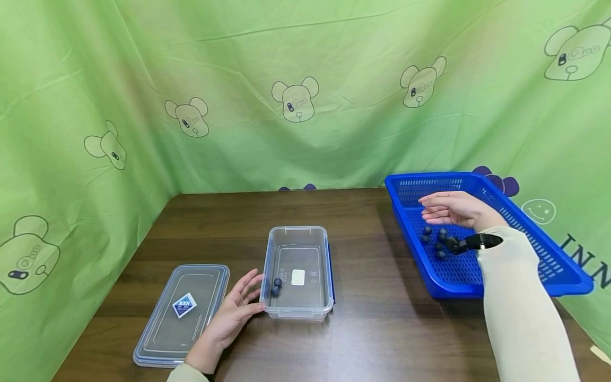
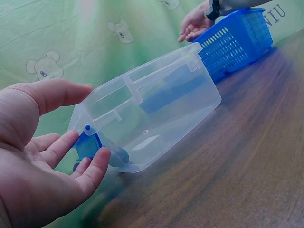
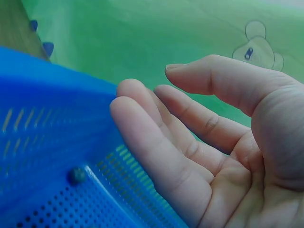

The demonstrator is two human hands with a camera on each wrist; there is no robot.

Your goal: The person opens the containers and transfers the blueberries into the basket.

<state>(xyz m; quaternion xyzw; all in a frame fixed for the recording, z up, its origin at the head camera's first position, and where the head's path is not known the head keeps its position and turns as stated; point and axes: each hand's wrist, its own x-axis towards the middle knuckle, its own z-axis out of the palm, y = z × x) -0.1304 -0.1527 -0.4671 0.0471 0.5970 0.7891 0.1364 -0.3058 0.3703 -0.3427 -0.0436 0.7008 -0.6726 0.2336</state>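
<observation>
A clear plastic food container stands without its lid on the table, with a few blueberries in its near left corner. My left hand is at its left side, thumb at the rim near the front corner and the other fingers loosely bent along the wall by a blue clip. My right hand hovers over the blue basket, palm showing in the right wrist view and nothing in its fingers. Several blueberries lie on the basket's floor beneath it, partly hidden by the wrist strap.
The container's clear lid, with a blue-and-white label, lies flat on the brown wooden table left of my left hand. The basket stands at the right edge. A green cloth with printed bears hangs behind and at both sides.
</observation>
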